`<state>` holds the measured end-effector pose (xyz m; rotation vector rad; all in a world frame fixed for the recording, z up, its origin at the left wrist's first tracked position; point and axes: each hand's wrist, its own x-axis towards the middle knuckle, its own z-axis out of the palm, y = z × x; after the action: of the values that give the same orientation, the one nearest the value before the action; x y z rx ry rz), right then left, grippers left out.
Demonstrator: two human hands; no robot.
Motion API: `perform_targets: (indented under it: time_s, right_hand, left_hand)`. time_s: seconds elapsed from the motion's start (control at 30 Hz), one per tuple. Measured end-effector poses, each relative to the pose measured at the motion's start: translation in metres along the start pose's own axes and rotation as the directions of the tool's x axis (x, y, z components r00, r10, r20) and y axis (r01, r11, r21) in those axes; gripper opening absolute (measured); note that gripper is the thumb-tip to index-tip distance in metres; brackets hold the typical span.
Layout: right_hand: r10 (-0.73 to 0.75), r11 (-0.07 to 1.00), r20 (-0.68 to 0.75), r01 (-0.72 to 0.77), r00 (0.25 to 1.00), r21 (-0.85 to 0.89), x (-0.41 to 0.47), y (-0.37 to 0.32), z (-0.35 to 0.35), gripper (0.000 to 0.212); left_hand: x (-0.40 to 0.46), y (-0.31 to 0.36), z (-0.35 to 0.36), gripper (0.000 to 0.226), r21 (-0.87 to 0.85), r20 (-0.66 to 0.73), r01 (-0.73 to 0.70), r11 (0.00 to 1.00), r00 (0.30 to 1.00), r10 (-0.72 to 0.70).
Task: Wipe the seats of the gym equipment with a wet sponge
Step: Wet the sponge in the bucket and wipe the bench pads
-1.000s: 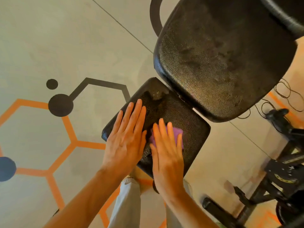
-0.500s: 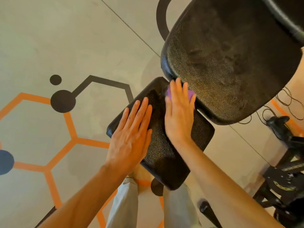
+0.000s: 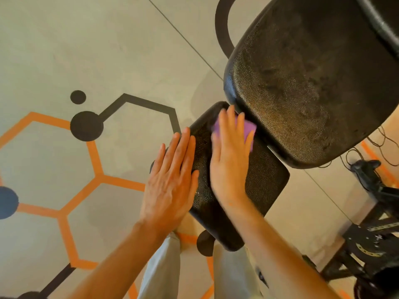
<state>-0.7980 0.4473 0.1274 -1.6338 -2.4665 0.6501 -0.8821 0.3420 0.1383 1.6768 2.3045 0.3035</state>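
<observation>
The purple sponge (image 3: pixel 248 131) lies at the far end of the small black seat pad (image 3: pixel 265 180), just beside the gap where the larger back pad (image 3: pixel 313 100) begins. The right hand (image 3: pixel 228 167) lies flat on top of it, fingers straight and close together, pressing the sponge down onto the seat; only the sponge's far and right edges show past the fingers. The hand is slightly blurred. The left hand (image 3: pixel 170 180) rests flat on the seat's left edge, fingers straight and together, thumb lying on the textured surface, holding nothing. The two hands are near each other but apart, with a strip of bare seat between them.

The back pad overhangs the far right of the seat, its lower edge right beside the sponge and the right fingertips, closing off the way farther. Its surface shows dull, mottled patches. A curved black bar (image 3: pixel 222 29) rises behind it at the far side.

To the right, black machine frame parts (image 3: pixel 380 234) stand on the floor (image 3: pixel 86 39), with thin dark cables (image 3: pixel 386 147) lying loosely beyond them. The pale floor on the left carries orange hexagon lines (image 3: pixel 95 160), black lines and black dots (image 3: pixel 86 126). Light trouser legs (image 3: pixel 162 272) show at the near edge below the seat.
</observation>
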Motion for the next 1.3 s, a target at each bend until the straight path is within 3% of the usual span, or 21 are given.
perform_targets:
  time_s: [0.07,0.13,0.27,0.47,0.67,0.87,1.03,1.13,1.23,1.3]
  right_hand:
    - [-0.131,0.991,0.113,0.132,0.985,0.001,-0.050,0.001,-0.008,0.048]
    - [-0.219,0.976,0.129,0.219,0.967,0.016,-0.034,0.010,-0.011,0.047]
    - [-0.162,0.986,0.065,0.160,0.985,0.034,0.065,0.003,-0.009,0.042]
    - [-0.295,0.956,0.192,0.289,0.936,0.057,-0.028,0.047,-0.036,0.045]
    - [-0.344,0.937,0.100,0.348,0.934,-0.025,0.067,-0.001,-0.005,0.039]
    - [-0.386,0.920,0.276,0.391,0.880,0.039,-0.045,0.054,-0.041,0.047]
    - [-0.474,0.872,0.167,0.488,0.864,-0.049,0.045,0.010,-0.011,0.042]
    - [-0.475,0.875,0.171,0.484,0.863,-0.016,0.026,0.021,-0.012,0.043]
    - [-0.474,0.868,0.271,0.496,0.838,-0.015,-0.049,0.059,-0.038,0.045]
    - [-0.503,0.845,0.300,0.534,0.811,-0.026,-0.045,0.062,-0.038,0.046]
  left_hand:
    - [0.000,0.000,0.001,0.059,-0.008,-0.006,0.001,1.000,1.000,-0.001]
    - [0.001,0.000,0.002,0.059,-0.018,-0.013,0.002,1.000,1.000,-0.002]
    - [0.001,0.000,0.002,0.060,-0.008,-0.034,0.011,1.000,0.999,-0.012]
    - [0.001,0.000,0.003,0.060,-0.035,-0.033,0.015,0.999,0.999,-0.016]
    - [0.001,0.002,0.003,0.059,-0.004,-0.045,0.016,1.000,0.999,-0.016]
    - [-0.001,0.000,0.001,0.059,0.003,-0.038,0.012,1.000,0.999,-0.012]
    - [-0.002,0.001,0.000,0.059,-0.014,-0.013,0.021,1.000,1.000,-0.022]
    - [-0.002,0.001,0.001,0.059,-0.027,-0.005,0.020,0.999,1.000,-0.020]
    - [-0.010,0.002,0.001,0.058,-0.116,-0.043,0.086,0.990,0.995,-0.091]
    - [-0.020,0.001,0.001,0.058,-0.224,-0.081,0.196,0.955,0.972,-0.219]
